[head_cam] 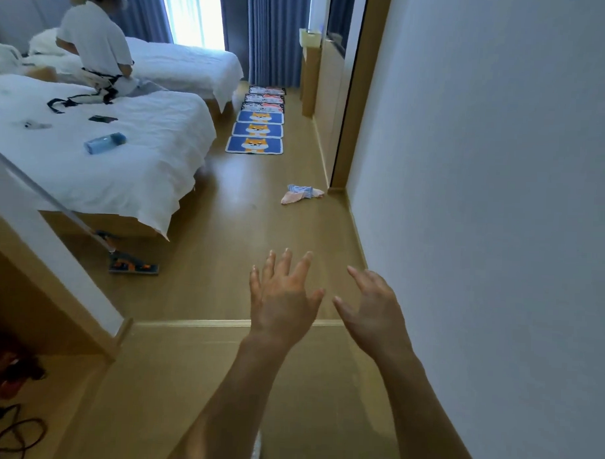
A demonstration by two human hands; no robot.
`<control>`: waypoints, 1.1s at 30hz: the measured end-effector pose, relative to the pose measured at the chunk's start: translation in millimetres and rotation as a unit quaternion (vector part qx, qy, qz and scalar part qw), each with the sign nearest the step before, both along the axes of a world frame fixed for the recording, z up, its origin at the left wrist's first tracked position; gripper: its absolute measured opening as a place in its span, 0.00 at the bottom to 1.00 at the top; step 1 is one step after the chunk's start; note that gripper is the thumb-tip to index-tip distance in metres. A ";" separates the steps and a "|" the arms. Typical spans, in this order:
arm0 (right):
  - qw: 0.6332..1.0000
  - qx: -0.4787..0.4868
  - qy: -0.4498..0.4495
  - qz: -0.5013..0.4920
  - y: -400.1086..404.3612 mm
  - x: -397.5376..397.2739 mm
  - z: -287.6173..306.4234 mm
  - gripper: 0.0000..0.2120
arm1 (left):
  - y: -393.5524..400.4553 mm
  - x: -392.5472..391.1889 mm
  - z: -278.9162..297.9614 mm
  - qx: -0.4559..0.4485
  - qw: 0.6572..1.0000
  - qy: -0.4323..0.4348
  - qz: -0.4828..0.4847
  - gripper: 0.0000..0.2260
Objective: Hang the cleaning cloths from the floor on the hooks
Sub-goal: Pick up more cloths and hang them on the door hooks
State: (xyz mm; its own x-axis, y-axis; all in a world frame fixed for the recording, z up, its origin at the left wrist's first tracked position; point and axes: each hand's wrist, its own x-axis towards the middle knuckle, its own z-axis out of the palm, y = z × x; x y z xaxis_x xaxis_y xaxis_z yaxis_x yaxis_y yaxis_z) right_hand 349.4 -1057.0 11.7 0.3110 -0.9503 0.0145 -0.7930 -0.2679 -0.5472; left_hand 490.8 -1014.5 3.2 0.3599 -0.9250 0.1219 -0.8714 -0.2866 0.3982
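In the head view I am holding both hands out in front of me, low in the middle of the frame, over the wooden floor [225, 226]. My left hand [281, 304] is showing its back with the fingers spread wide, so its grip is slack and is holding nothing. My right hand [373, 310] is just beside it, near the white wall [501, 202] filling the right of the frame; its fingers are relaxed and apart, and that grip too is holding nothing.

The cloths [301, 194] are lying in a crumpled heap on the floor above my hands, right of centre, near the foot of the door frame and well apart from both hands. One is pinkish and one is blue striped.

Further up the frame, a row of mats [255, 145] is lying on the floor, the nearer ones blue with an orange dog on them.

At the left, a bed [124, 175] with white sheets is carrying a blue bottle [104, 142]. A mop [133, 266] is resting on the floor by the bed's corner. At the upper left, a person [95, 40] in white is sitting between two beds.
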 end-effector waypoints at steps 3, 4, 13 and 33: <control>1.000 0.007 -0.002 -0.021 -45.0 31.5 8.8 0.30 | -50.7 35.8 10.5 -0.001 1.000 0.000 -0.018 0.29; 1.000 0.010 -0.004 -0.027 -59.8 43.6 12.2 0.30 | -67.0 48.8 14.2 -0.001 1.000 0.006 -0.021 0.28; 0.999 0.025 -0.002 -0.038 -167.8 135.6 13.4 0.29 | -176.6 139.3 14.1 0.020 0.999 0.026 -0.041 0.28; 0.997 0.045 -0.026 0.052 -523.6 278.3 1.9 0.29 | -495.6 271.5 18.2 0.011 0.998 -0.005 0.064 0.27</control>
State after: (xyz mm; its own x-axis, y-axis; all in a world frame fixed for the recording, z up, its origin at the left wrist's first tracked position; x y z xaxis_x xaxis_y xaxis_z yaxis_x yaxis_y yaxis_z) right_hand 627.7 -1580.5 13.7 0.4086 -0.9113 -0.0509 -0.7339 -0.2949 -0.6119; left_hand 762.3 -1510.1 21.4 0.4745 -0.8739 0.1056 -0.8310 -0.4051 0.3813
